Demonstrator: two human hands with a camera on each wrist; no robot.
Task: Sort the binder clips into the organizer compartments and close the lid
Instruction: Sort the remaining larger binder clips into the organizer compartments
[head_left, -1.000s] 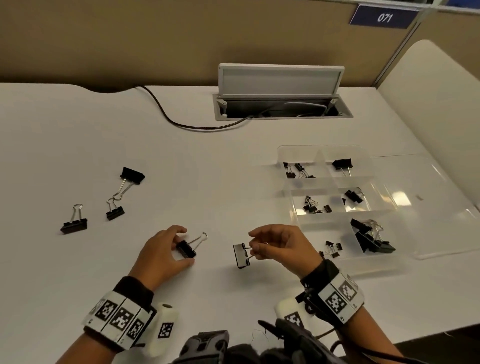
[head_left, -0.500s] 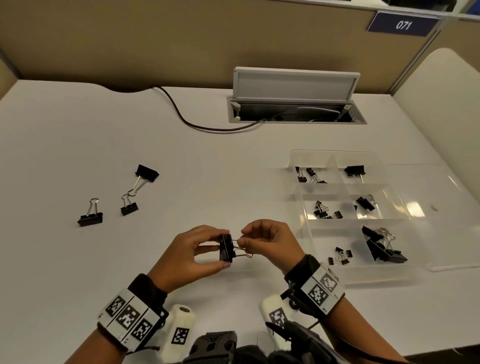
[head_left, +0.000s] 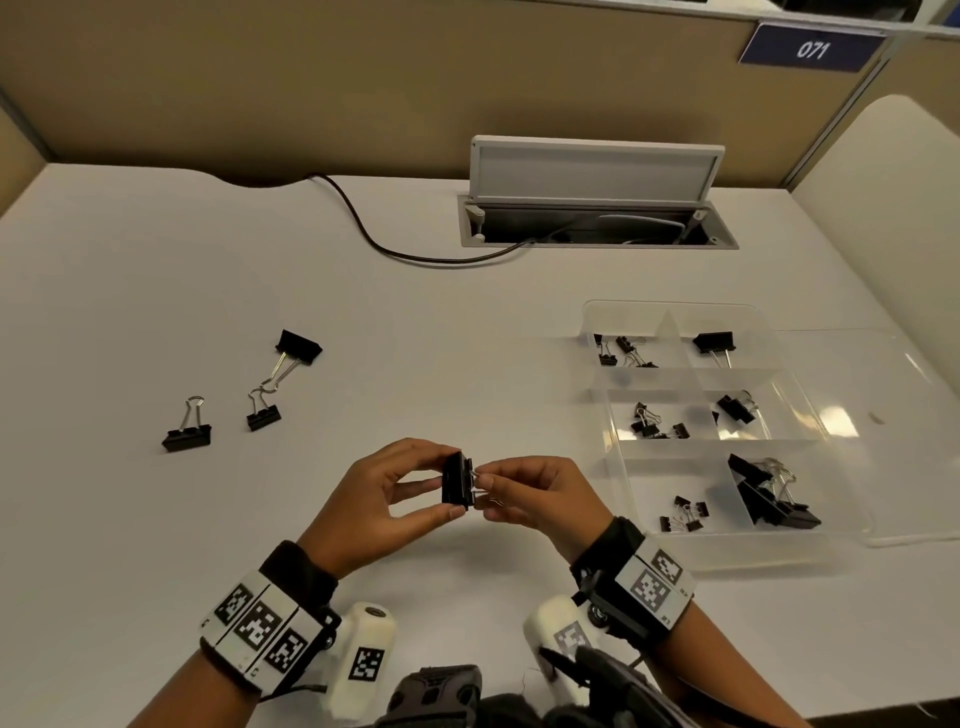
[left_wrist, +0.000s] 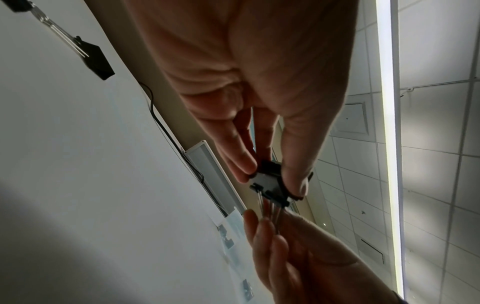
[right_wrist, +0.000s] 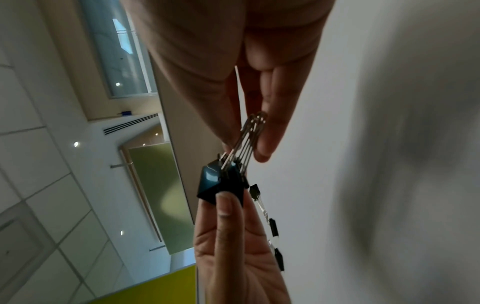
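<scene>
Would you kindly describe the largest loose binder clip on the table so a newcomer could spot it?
Start at the white table and look to its left side, where three black clips lie. The farthest binder clip is it: it has the widest body, and its wire handles point toward the person.

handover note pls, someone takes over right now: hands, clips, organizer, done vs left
Left hand grips the black bodies of two stacked binder clips; right hand pinches their wire handles, above the table.
Organizer right of the hands, lid open flat beside it; all six compartments already hold clips.
Left: place the held pair, then the three loose clips on the table's left, then close the lid.
</scene>
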